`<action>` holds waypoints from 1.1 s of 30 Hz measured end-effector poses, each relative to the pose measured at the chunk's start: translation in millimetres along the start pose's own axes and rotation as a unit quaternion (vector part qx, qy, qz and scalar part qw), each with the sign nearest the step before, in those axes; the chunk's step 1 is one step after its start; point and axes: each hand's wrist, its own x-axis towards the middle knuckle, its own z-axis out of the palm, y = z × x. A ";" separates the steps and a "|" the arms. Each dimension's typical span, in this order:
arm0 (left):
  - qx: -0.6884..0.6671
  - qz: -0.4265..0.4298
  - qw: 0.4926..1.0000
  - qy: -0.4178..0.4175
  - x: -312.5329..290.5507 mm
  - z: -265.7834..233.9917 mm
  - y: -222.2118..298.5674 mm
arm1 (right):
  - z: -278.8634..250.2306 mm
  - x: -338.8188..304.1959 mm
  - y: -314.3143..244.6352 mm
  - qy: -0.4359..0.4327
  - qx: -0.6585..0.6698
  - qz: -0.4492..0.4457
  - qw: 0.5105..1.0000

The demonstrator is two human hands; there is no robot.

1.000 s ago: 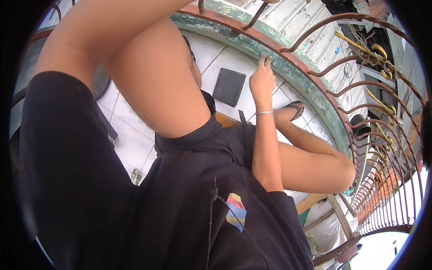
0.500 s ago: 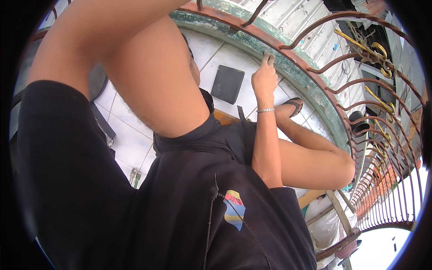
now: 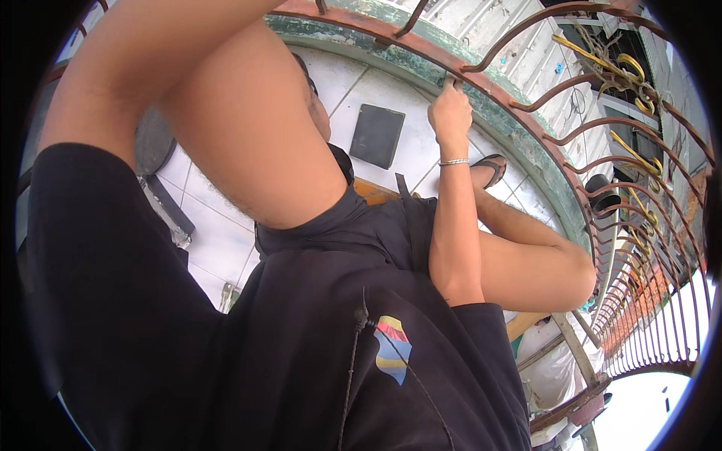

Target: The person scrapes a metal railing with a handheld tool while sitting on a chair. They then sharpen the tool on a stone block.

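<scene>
The right forearm extends away from the torso, wrist near straight and back of the right hand facing up. Its fingers point forward, at least one extended and the others appearing curled toward the palm; the tips lie against the green curb, just below the rust-brown rail. Whether the fingers grip a small piece cannot be determined. The curb follows the curved outer edge of the tiled floor, with the rail along its top. The left arm is bent at the elbow, crossing above the bare left thigh; the left hand lies outside the view and its state cannot be determined. A dark rectangular slab rests flat on the floor, left of the right hand and inward of the curved edge. A bracelet encircles the right wrist.
</scene>
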 end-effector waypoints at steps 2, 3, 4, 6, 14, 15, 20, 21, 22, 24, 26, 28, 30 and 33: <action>0.017 0.009 1.000 0.018 1.5 6.1 -6.4 | 19.3 -19.3 2.2 0.090 -0.013 -0.029 0.995; -0.004 -0.010 1.000 0.013 -2.1 -1.8 1.8 | 15.9 -19.8 1.6 0.081 -0.014 -0.027 0.996; -0.016 -0.013 1.000 0.005 -7.1 -12.2 4.4 | 11.5 -20.3 -0.1 0.074 -0.016 -0.027 0.997; -0.027 -0.010 1.000 -0.001 -7.8 -10.0 3.7 | -1.1 -12.8 -1.5 0.038 -0.017 -0.029 0.999; -0.003 -0.012 1.000 0.013 -3.5 -7.4 -4.8 | 6.3 -13.6 -5.0 0.039 0.016 -0.009 0.999; -0.013 -0.006 1.000 0.011 -2.2 -5.6 -0.6 | 1.3 -13.1 -1.5 0.033 0.021 -0.005 0.999; -0.016 -0.019 1.000 0.002 -4.3 -5.9 -1.9 | 3.5 -10.6 2.3 0.069 -0.008 -0.056 0.996; -0.011 -0.018 1.000 0.006 -4.2 -7.7 -2.2 | 5.1 -13.3 -0.2 0.068 -0.010 -0.045 0.997; -0.011 -0.014 1.000 0.005 -4.8 -4.6 2.2 | 5.8 -22.4 -3.7 0.061 -0.011 -0.029 0.998; -0.005 -0.019 1.000 0.003 -5.4 -8.0 0.6 | -0.8 -16.1 -7.7 0.039 0.039 0.001 0.998; -0.003 0.012 1.000 0.025 -0.8 1.1 -6.7 | -2.2 3.1 4.0 0.006 -0.003 -0.027 1.000; -0.003 0.017 0.999 0.036 2.4 6.7 -9.6 | -4.7 4.7 5.6 0.003 -0.011 -0.028 1.000; 0.001 0.003 1.000 0.026 -2.2 3.1 -4.5 | 8.5 -15.4 -2.9 0.071 -0.015 -0.017 0.997; 0.005 0.008 1.000 0.028 -0.9 7.3 -9.1 | 9.9 -16.1 -5.6 0.080 -0.008 -0.016 0.997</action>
